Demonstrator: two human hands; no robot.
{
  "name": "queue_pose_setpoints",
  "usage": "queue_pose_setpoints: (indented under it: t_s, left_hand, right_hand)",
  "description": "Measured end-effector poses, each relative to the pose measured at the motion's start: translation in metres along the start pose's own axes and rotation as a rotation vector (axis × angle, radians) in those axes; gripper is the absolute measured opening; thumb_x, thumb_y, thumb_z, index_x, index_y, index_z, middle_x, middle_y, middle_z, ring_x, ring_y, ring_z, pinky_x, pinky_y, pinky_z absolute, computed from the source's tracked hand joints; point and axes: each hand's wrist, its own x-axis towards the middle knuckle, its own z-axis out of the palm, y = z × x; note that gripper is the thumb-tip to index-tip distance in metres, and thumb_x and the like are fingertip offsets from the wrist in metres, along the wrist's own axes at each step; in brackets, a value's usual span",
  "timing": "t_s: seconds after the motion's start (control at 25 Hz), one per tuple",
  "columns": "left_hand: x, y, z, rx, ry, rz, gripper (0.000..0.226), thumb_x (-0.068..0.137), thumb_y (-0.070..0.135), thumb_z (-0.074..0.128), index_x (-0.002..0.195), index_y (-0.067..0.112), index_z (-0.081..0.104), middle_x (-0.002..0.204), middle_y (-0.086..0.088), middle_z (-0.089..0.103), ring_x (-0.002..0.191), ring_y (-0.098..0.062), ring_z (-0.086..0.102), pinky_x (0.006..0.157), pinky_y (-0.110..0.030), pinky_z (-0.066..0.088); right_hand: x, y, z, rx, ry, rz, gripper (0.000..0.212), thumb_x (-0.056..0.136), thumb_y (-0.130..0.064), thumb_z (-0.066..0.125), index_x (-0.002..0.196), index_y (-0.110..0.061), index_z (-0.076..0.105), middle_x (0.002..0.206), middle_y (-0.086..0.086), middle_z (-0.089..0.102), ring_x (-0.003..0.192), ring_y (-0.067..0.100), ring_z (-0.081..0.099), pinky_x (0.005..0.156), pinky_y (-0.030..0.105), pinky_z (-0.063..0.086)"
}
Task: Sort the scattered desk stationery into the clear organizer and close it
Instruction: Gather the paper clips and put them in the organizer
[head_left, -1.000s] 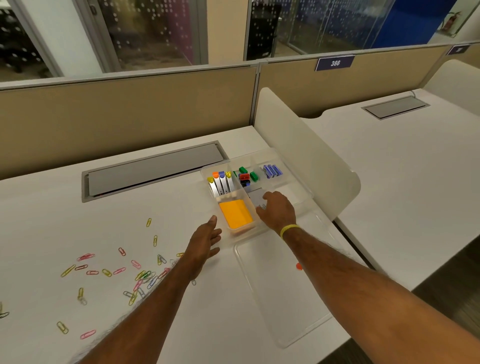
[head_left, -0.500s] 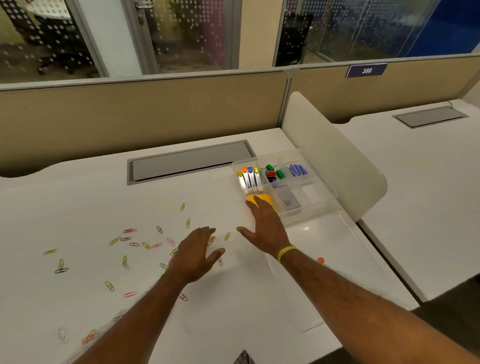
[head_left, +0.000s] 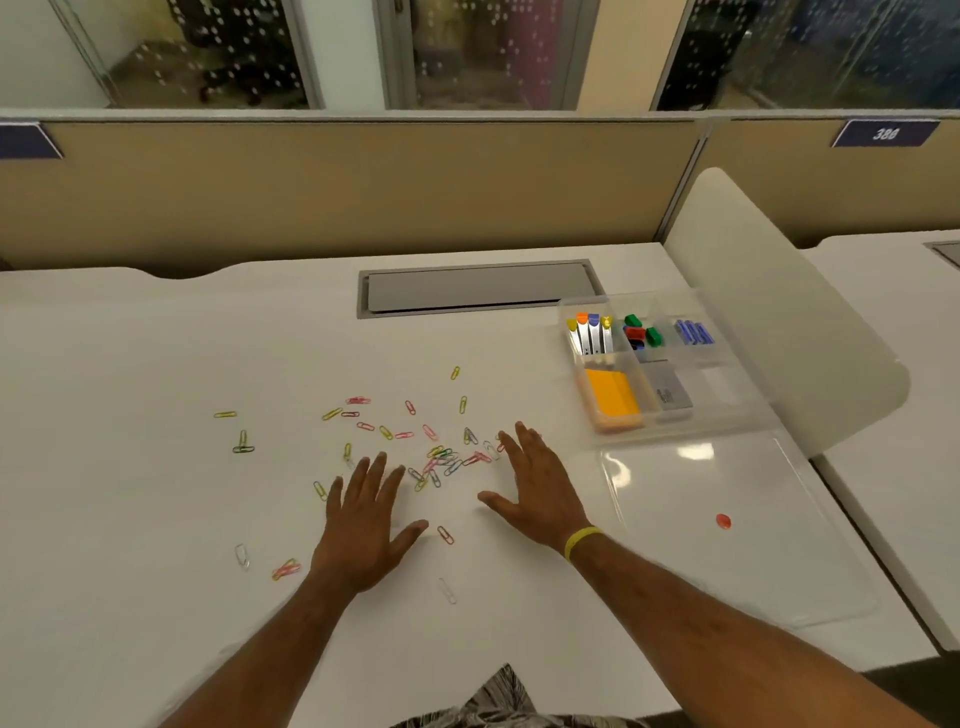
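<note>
Several coloured paper clips (head_left: 441, 460) lie scattered over the white desk, thickest between my two hands. My left hand (head_left: 366, 512) lies flat with fingers spread, just left of that cluster. My right hand (head_left: 535, 486) is flat and spread on its right side, fingertips among the clips. The clear organizer (head_left: 727, 364) stands open at the right, holding an orange sticky-note pad (head_left: 610, 397), colour-tipped clips (head_left: 589, 332), green and red binder clips (head_left: 641, 332), blue pieces (head_left: 693, 332) and a grey box (head_left: 670, 389). Its clear lid (head_left: 727, 530) lies flat in front of it.
A small red pin (head_left: 723, 520) lies on the lid. A grey cable hatch (head_left: 480, 286) is set in the desk behind the clips. A white curved divider (head_left: 779, 312) stands right of the organizer; a beige partition (head_left: 337, 192) runs along the back.
Both hands have moved left, away from the organizer, and now lie spread on the desk either side of the paper-clip cluster. The view has swung left.
</note>
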Motion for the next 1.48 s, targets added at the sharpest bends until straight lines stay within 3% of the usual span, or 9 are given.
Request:
queue_pose_setpoints:
  t_s: [0.24, 0.44, 0.8, 1.0, 1.08, 1.12, 1.24, 1.32, 1.48]
  left_hand:
    - [-0.043, -0.037, 0.011, -0.12, 0.127, -0.459, 0.1, 0.077, 0.082, 0.015, 0.15, 0.015, 0.022, 0.16, -0.017, 0.009, 0.148, -0.035, -0.001, 0.115, -0.059, 0.006]
    - [-0.061, -0.047, 0.022, -0.113, 0.072, -0.605, 0.109, 0.072, 0.086, 0.012, 0.15, 0.011, 0.022, 0.156, -0.027, 0.009, 0.145, -0.044, 0.0, 0.112, -0.066, 0.006]
    - [-0.049, -0.031, 0.032, -0.094, 0.09, -0.433, 0.101, 0.081, 0.078, 0.014, 0.152, 0.006, 0.012, 0.16, -0.02, 0.0, 0.148, -0.031, -0.005, 0.119, -0.053, 0.001]
    - [-0.034, -0.023, 0.028, -0.26, 0.067, -0.12, 0.092, 0.086, 0.073, 0.022, 0.154, 0.013, 0.004, 0.161, -0.005, -0.013, 0.147, -0.016, -0.016, 0.121, -0.043, 0.003]
    - [-0.034, -0.027, 0.022, -0.405, 0.095, -0.049, 0.084, 0.088, 0.065, 0.038, 0.153, 0.018, 0.011, 0.162, 0.002, -0.008, 0.148, -0.012, -0.007, 0.119, -0.038, 0.014]
    - [-0.037, -0.031, 0.018, -0.456, 0.112, -0.038, 0.081, 0.089, 0.06, 0.045, 0.152, 0.02, 0.015, 0.162, 0.005, -0.003, 0.149, -0.011, 0.0, 0.117, -0.036, 0.02]
    - [-0.05, -0.05, 0.015, -0.421, 0.184, -0.025, 0.073, 0.089, 0.058, 0.047, 0.147, 0.018, 0.026, 0.161, 0.001, 0.013, 0.146, -0.016, 0.017, 0.114, -0.037, 0.027]
    - [-0.061, -0.062, 0.015, -0.357, 0.215, -0.018, 0.075, 0.088, 0.065, 0.037, 0.144, 0.015, 0.033, 0.157, -0.004, 0.024, 0.143, -0.02, 0.026, 0.113, -0.039, 0.029]
    - [-0.079, -0.071, 0.02, -0.33, 0.239, -0.059, 0.075, 0.088, 0.069, 0.03, 0.139, 0.014, 0.039, 0.152, -0.007, 0.033, 0.139, -0.022, 0.031, 0.111, -0.038, 0.03]
  right_hand:
    - [0.01, -0.006, 0.013, 0.087, -0.031, 0.178, 0.107, 0.078, -0.077, 0.048, 0.154, -0.018, 0.002, 0.162, 0.006, -0.007, 0.149, 0.02, -0.01, 0.121, 0.039, -0.005]
    - [0.014, -0.033, 0.027, 0.06, -0.093, 0.042, 0.109, 0.079, -0.077, 0.046, 0.154, -0.015, -0.004, 0.162, 0.003, -0.012, 0.148, 0.018, -0.016, 0.121, 0.038, -0.008]
    - [0.013, -0.067, 0.044, -0.015, -0.214, -0.219, 0.1, 0.084, -0.07, 0.047, 0.154, -0.016, 0.001, 0.162, 0.0, -0.011, 0.148, 0.014, -0.015, 0.121, 0.036, -0.007]
    - [0.01, -0.068, 0.027, 0.192, -0.212, -0.231, 0.081, 0.086, -0.049, 0.063, 0.151, -0.02, 0.025, 0.161, -0.004, 0.014, 0.147, 0.009, 0.012, 0.118, 0.022, 0.012]
    - [0.002, -0.056, 0.018, 0.252, -0.087, -0.193, 0.065, 0.081, -0.038, 0.071, 0.137, -0.02, 0.045, 0.146, -0.002, 0.036, 0.134, 0.013, 0.037, 0.111, 0.026, 0.033]
    - [-0.005, -0.049, 0.014, 0.292, -0.035, -0.155, 0.054, 0.077, -0.035, 0.074, 0.125, -0.022, 0.052, 0.131, -0.003, 0.045, 0.118, 0.011, 0.05, 0.099, 0.026, 0.044]
    - [-0.041, -0.039, 0.009, 0.362, -0.148, -0.014, 0.037, 0.07, -0.031, 0.082, 0.095, -0.024, 0.055, 0.093, -0.004, 0.055, 0.07, 0.006, 0.052, 0.067, 0.023, 0.047]
    - [-0.065, -0.043, 0.016, 0.373, -0.29, 0.025, 0.042, 0.065, -0.032, 0.085, 0.092, -0.024, 0.055, 0.09, -0.002, 0.058, 0.065, 0.006, 0.05, 0.064, 0.022, 0.048]
    - [-0.07, -0.064, 0.035, 0.407, -0.273, 0.05, 0.049, 0.063, -0.029, 0.086, 0.098, -0.027, 0.052, 0.097, -0.002, 0.052, 0.073, 0.01, 0.051, 0.071, 0.027, 0.05]
